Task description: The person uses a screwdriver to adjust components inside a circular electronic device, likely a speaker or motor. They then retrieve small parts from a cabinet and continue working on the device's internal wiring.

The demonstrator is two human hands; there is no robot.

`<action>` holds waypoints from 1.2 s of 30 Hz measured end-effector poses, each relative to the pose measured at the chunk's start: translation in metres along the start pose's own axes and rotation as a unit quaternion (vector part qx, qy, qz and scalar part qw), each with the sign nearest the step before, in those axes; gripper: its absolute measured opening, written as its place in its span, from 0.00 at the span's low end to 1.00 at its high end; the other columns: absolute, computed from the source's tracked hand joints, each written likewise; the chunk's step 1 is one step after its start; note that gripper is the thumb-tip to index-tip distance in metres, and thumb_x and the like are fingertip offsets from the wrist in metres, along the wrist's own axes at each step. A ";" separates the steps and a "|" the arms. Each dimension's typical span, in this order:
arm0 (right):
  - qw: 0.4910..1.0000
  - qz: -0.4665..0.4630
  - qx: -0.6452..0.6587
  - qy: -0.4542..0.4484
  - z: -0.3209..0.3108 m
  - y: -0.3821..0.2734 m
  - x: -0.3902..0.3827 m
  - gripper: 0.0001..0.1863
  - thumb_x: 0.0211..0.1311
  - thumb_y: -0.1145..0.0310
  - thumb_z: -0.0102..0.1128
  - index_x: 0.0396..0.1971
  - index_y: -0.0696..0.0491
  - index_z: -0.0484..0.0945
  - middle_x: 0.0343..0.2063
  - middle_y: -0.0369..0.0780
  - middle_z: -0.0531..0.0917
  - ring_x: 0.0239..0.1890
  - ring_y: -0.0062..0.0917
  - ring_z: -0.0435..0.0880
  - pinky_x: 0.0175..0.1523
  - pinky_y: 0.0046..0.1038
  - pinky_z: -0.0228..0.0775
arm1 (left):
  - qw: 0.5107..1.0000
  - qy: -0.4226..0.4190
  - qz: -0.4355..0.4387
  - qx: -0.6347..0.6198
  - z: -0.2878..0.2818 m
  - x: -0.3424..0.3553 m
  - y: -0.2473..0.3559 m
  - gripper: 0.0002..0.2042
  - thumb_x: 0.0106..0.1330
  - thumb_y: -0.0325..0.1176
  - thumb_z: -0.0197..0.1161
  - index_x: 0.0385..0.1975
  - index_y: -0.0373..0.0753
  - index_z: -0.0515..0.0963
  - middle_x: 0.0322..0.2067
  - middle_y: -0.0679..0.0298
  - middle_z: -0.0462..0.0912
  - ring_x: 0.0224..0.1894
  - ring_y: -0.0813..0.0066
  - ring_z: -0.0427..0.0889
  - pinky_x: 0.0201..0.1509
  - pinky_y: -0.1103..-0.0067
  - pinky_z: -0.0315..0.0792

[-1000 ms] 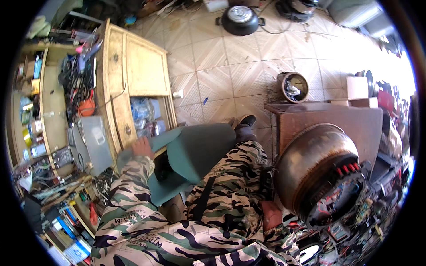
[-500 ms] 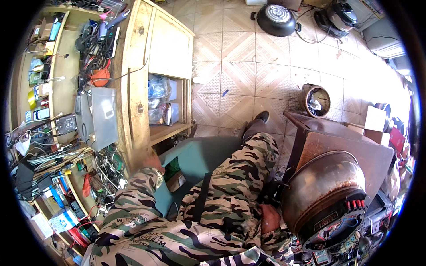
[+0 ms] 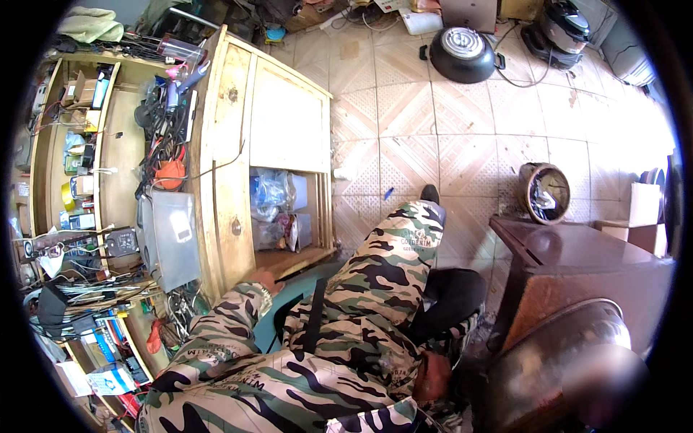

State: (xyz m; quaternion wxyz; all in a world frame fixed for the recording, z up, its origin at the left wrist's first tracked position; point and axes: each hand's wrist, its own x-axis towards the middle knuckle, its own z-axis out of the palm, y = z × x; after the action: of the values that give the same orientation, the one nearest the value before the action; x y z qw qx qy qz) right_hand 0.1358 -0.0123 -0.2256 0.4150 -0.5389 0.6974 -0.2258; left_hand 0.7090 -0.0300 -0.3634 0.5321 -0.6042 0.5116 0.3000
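Note:
My left hand (image 3: 266, 280) is at the lower corner of the wooden cabinet (image 3: 238, 249), close to a teal plastic chair (image 3: 290, 290); its fingers are too small and unclear to make out. Most of the chair is covered by my camouflage-clothed arm and leg. Low beside my thigh is my right hand (image 3: 433, 377), dim and partly covered, with its fingers hidden. To the right of it stands a large metal pot-shaped appliance body (image 3: 559, 353), its lower part blurred by something close to the camera.
A brown wooden cabinet (image 3: 592, 252) stands at right, with a round open drum (image 3: 546, 193) behind it. On the tiled floor lie a black pan (image 3: 463, 56) and a cooker (image 3: 563, 32). Wires and parts crowd the shelves (image 3: 119, 151) at left. Plastic bags (image 3: 271, 198) fill the cabinet opening.
The view has shifted, bringing more of the far floor in. My leg has moved and covers more of the teal chair. The left hand's blur has cleared; the pot body now sits lower in view.

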 end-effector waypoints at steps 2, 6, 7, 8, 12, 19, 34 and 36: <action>0.998 0.008 -0.042 0.042 0.036 0.035 0.012 0.06 0.63 0.75 0.62 0.38 0.59 0.80 0.34 0.51 0.81 0.37 0.50 0.79 0.44 0.46 0.70 | 0.993 0.096 0.060 -0.038 -0.002 0.048 0.011 0.23 0.65 0.51 0.63 0.50 0.39 0.82 0.48 0.50 0.84 0.51 0.49 0.83 0.57 0.57 0.76; 0.991 -0.017 -0.032 0.132 0.105 0.079 0.050 0.08 0.69 0.69 0.60 0.42 0.57 0.80 0.34 0.49 0.78 0.37 0.47 0.76 0.44 0.48 0.68 | 0.963 0.163 -0.011 -0.212 -0.070 0.083 0.085 0.16 0.63 0.44 0.63 0.44 0.41 0.84 0.42 0.48 0.86 0.47 0.45 0.84 0.52 0.57 0.77; 0.991 -0.029 -0.028 0.128 0.121 0.090 0.057 0.09 0.71 0.67 0.59 0.44 0.56 0.80 0.34 0.49 0.77 0.36 0.47 0.76 0.44 0.50 0.68 | 0.951 0.188 0.035 -0.241 -0.039 0.120 0.077 0.16 0.63 0.44 0.63 0.45 0.42 0.84 0.43 0.47 0.86 0.47 0.45 0.83 0.52 0.56 0.77; 0.987 -0.067 -0.038 0.144 0.134 0.094 0.068 0.08 0.70 0.68 0.60 0.42 0.56 0.81 0.33 0.49 0.78 0.34 0.46 0.77 0.39 0.47 0.69 | 0.934 0.218 0.083 -0.271 -0.008 0.165 0.068 0.17 0.63 0.45 0.64 0.47 0.43 0.84 0.44 0.47 0.85 0.47 0.44 0.83 0.52 0.56 0.77; 0.985 -0.066 -0.110 0.112 0.195 0.120 0.074 0.09 0.70 0.72 0.57 0.42 0.60 0.81 0.34 0.50 0.83 0.34 0.45 0.83 0.38 0.40 0.74 | 0.857 0.275 0.225 -0.374 0.035 0.254 0.084 0.18 0.67 0.45 0.61 0.53 0.43 0.81 0.46 0.46 0.84 0.47 0.44 0.83 0.51 0.57 0.76; 0.968 -0.131 -0.123 0.174 0.179 0.060 0.069 0.12 0.69 0.75 0.56 0.48 0.61 0.80 0.38 0.48 0.85 0.40 0.37 0.86 0.47 0.32 0.76 | 0.789 0.299 0.105 -0.526 -0.081 0.274 0.187 0.20 0.60 0.40 0.66 0.50 0.37 0.81 0.48 0.47 0.84 0.52 0.46 0.82 0.58 0.60 0.75; 0.977 -0.139 -0.129 0.092 0.198 0.023 0.252 0.09 0.68 0.71 0.61 0.43 0.60 0.82 0.34 0.48 0.86 0.37 0.30 0.86 0.45 0.31 0.77 | 0.724 0.246 -0.025 -0.644 -0.052 0.303 0.147 0.21 0.58 0.37 0.67 0.52 0.36 0.82 0.46 0.47 0.85 0.52 0.49 0.84 0.60 0.60 0.76; 0.977 -0.127 -0.126 0.114 0.199 0.047 0.276 0.09 0.68 0.71 0.62 0.42 0.60 0.82 0.34 0.49 0.85 0.36 0.34 0.86 0.45 0.32 0.77 | 0.696 0.288 -0.064 -0.654 -0.036 0.321 0.131 0.19 0.57 0.38 0.67 0.47 0.37 0.84 0.42 0.47 0.86 0.49 0.47 0.85 0.57 0.60 0.77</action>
State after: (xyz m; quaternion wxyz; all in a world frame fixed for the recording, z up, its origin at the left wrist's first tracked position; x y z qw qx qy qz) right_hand 0.2519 -0.2299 -0.4643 0.2294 -0.6417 0.6888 -0.2472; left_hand 0.6745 -0.1486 -0.6896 -0.1527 -0.8881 0.2746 0.3356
